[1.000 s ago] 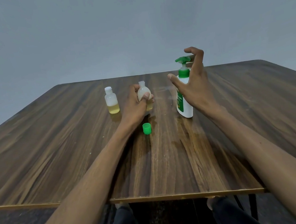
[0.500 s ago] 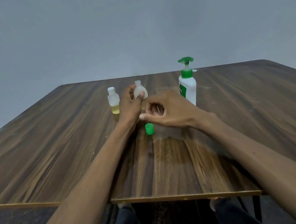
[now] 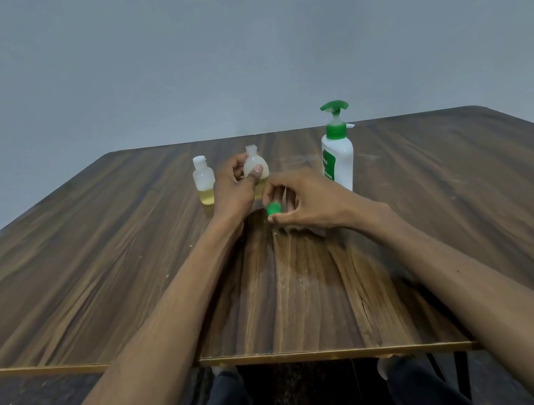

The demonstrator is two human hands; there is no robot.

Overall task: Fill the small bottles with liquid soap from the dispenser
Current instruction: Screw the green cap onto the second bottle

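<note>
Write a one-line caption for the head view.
Left hand holds open small bottle; right hand pinches green cap beside soap dispenser.

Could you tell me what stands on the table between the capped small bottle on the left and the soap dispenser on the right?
In the head view, the open small bottle, gripped by the left hand, stands between the capped bottle and the dispenser.
</note>
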